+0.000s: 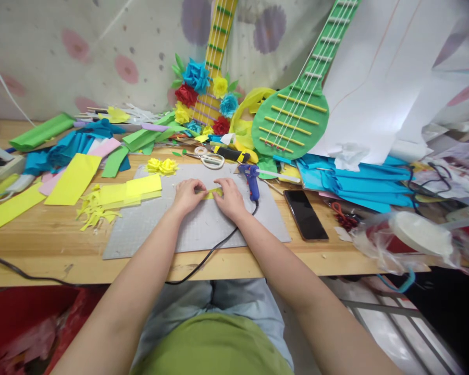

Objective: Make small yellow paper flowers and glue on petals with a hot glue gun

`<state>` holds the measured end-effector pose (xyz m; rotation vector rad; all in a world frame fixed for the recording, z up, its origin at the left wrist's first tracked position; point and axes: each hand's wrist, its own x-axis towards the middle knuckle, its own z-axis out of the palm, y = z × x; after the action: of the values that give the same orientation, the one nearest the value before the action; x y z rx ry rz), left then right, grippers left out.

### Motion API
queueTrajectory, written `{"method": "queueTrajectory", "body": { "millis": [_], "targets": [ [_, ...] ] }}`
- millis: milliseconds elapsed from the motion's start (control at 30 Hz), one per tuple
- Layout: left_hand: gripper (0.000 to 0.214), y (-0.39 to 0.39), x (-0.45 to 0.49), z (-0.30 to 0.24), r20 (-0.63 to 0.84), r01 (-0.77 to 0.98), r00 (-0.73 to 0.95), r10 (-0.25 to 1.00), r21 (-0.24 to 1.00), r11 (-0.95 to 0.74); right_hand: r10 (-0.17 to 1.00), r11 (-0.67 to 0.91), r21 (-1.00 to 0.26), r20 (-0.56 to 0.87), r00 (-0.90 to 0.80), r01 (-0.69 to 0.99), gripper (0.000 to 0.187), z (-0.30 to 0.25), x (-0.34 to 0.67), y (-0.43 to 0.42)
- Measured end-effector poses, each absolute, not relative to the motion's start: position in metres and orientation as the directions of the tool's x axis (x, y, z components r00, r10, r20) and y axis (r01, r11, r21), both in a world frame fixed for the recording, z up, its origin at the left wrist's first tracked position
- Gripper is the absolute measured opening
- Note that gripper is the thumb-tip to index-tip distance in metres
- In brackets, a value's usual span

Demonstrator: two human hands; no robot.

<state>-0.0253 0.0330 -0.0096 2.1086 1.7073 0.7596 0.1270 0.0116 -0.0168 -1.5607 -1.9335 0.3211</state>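
Note:
Between my two hands a small strip of yellow crepe paper point(212, 194) lies over the grey cutting mat point(140, 229). My left hand point(189, 196) pinches its left end, and my right hand point(229, 198) has its fingers closed on the right end. Just right of my right hand rests a blue hot glue gun point(252, 182), its black cord running under my right forearm. Yellow paper flowers point(162, 166) sit at the mat's far left edge. Beside them are yellow crepe strips point(131, 191) and a heap of yellow fringed scraps point(96, 208).
White-handled scissors point(209, 159) and a black-and-yellow cutter point(231, 154) lie behind the mat. A phone point(305, 214) is to the right. Paper guitars, one green point(291, 125) and one yellow point(214, 57), lean at the back. Blue crepe paper point(355, 182) is piled at right.

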Motion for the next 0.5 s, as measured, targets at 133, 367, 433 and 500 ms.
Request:
{"method": "queueTrajectory", "body": {
  "millis": [133, 367, 433, 500],
  "targets": [
    [0.009, 0.0308, -0.0297, -0.0111, 0.216, 0.745, 0.211, 0.953, 0.596, -0.3, 0.943, 0.289, -0.529, 0.303, -0.141, 0.798, 0.025, -0.0181, 0.1273, 0.0123],
    [0.015, 0.0269, -0.0355, -0.0103, 0.244, 0.769, 0.306, 0.92, 0.507, -0.39, 0.937, 0.311, -0.528, 0.312, -0.16, 0.79, 0.017, -0.0165, 0.1297, 0.0107],
    [0.015, 0.0251, -0.0352, -0.009, 0.238, 0.778, 0.315, 0.919, 0.49, -0.394, 0.937, 0.314, -0.528, 0.305, -0.169, 0.789, 0.014, -0.0142, 0.1299, 0.0095],
    [0.013, 0.0238, -0.0342, -0.0081, 0.229, 0.784, 0.31, 0.923, 0.487, -0.384, 0.94, 0.308, -0.53, 0.296, -0.168, 0.79, 0.011, -0.0128, 0.13, 0.0096]
  ]
}}
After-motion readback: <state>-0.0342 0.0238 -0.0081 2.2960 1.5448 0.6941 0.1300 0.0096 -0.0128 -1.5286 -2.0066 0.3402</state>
